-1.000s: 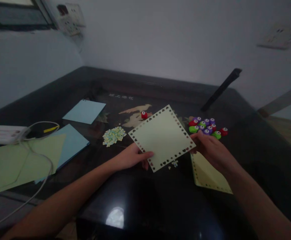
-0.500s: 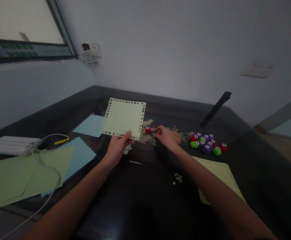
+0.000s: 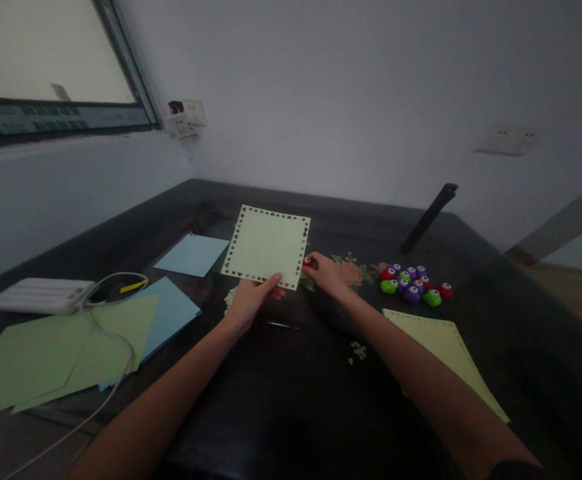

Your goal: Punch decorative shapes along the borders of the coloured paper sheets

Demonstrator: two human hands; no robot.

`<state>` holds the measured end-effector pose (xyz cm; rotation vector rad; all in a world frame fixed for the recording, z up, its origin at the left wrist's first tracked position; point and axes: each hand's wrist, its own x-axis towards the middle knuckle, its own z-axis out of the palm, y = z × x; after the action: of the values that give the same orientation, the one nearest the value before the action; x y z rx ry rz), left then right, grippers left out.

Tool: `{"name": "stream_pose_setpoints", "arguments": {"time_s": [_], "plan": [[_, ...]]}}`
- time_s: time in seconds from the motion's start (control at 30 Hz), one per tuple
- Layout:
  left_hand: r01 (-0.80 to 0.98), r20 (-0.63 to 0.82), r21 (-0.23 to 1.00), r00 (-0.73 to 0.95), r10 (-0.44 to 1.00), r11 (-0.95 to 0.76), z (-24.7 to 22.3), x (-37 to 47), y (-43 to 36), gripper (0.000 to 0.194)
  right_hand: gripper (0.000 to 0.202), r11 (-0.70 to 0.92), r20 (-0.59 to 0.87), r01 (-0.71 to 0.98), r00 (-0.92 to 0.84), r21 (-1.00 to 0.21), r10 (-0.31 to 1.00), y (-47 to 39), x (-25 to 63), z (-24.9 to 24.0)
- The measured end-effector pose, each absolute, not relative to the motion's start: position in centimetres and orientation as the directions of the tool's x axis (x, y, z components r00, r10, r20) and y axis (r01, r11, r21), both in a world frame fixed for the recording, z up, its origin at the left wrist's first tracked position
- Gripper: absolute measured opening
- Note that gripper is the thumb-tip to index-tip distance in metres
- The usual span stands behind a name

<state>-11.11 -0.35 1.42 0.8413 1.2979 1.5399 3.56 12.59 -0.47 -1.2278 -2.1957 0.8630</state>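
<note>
My left hand (image 3: 251,299) grips a pale green square of paper (image 3: 269,244) by its lower edge, thumb on top. Small punched shapes, hearts among them, run along all four sides of the square. At its right edge my right hand (image 3: 325,272) has its fingers closed on a small red paper punch (image 3: 307,261), mostly hidden by the fingers. The punch is against or very near the paper's edge; I cannot tell whether the paper is in its slot. Punched bits (image 3: 230,297) lie beside my left wrist.
Several red, green and purple punches (image 3: 413,288) are grouped at the right. Pale yellow-green sheets (image 3: 428,339) lie under my right forearm, near loose bits (image 3: 358,351). Leftward are a blue sheet (image 3: 192,254), green sheets (image 3: 45,350), a white power bank (image 3: 38,295) and its cable. A black stick-like object (image 3: 429,217) stands behind.
My left hand has brought the paper right and slightly down. My right hand has closed on the red punch, which was lying apart from it, and they now meet at the paper's edge.
</note>
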Motion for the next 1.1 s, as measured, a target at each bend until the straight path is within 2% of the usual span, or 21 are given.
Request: {"name": "stream_pose_setpoints", "arguments": {"time_s": [0.1, 0.23, 0.3, 0.4, 0.5, 0.6, 0.73, 1.1], "plan": [[-0.193, -0.102, 0.98, -0.27, 0.957, 0.05, 0.8, -9.6, -1.1, 0.023, 0.015, 0.314, 0.045, 0.462, -0.505, -0.829, 0.862, 10.3, 6.9, 0.6], [-0.168, -0.175, 0.974, -0.116, 0.978, 0.154, 0.4, -6.8, -2.2, 0.028, 0.033, 0.161, -0.048, 0.364, -0.504, -0.917, 0.862, 5.7, 12.7, 1.9], [-0.119, -0.183, 0.977, -0.05, 0.982, 0.176, 0.7, -5.4, -2.3, 0.027, 0.035, 0.001, -0.117, 0.252, -0.455, -0.968, 0.883, 3.4, 15.3, 2.2], [-0.014, -0.176, 0.984, 0.001, 0.984, 0.176, 1.3, -3.6, -2.1, 0.027, 0.036, -0.251, -0.243, 0.029, -0.384, -0.968, 0.891, 0.5, 17.9, 2.2], [0.001, -0.18, 0.984, 0.033, 0.983, 0.18, 1.5, -2.3, -2.3, 0.022, 0.03, -0.38, -0.306, -0.139, -0.378, -0.914, 0.874, -1.2, 18.9, 2.0], [0.012, -0.21, 0.978, 0.041, 0.977, 0.21, 1.4, -1.6, -3.3, 0.021, 0.026, -0.421, -0.31, -0.21, -0.413, -0.882, 0.856, -1.9, 18.9, 2.1], [0.111, -0.223, 0.97, 0.053, 0.973, 0.217, 1.8, -1.6, -4.2, 0.026, 0.02, -0.437, -0.325, -0.184, -0.436, -0.88, 0.839, -2.0, 18.7, 2.1], [0.335, -0.079, 0.941, 0.066, 0.995, 0.053, 1.7, -1.8, -4.1, 0.03, 0.021, -0.475, -0.354, -0.205, -0.438, -0.856, 0.827, -2.3, 18.2, 1.6]]}}
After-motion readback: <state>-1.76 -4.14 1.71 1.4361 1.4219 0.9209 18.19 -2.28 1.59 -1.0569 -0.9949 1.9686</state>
